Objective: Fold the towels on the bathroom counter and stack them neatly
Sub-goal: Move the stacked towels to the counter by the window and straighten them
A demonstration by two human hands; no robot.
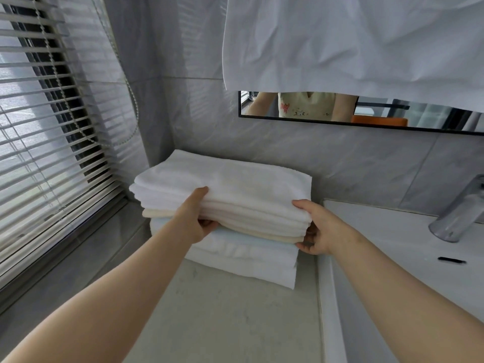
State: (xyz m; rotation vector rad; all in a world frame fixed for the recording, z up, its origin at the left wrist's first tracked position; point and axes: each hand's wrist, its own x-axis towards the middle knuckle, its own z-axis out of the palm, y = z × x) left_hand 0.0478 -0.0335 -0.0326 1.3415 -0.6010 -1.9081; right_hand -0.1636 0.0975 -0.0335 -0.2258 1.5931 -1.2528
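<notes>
A stack of folded towels (225, 205) sits at the back of the pale counter (222, 318), toward 12 o'clock, its long axis running left to right. The left hand (197, 218) and right hand (318, 231) grip the upper towels at the near corners, thumbs on top, fingers curled underneath. A sink (392, 244) and faucet (458, 213) lie at 3 o'clock, blinds (52, 140) at 9 o'clock, and a white cloth (353, 40) hangs over the mirror (366, 111).
</notes>
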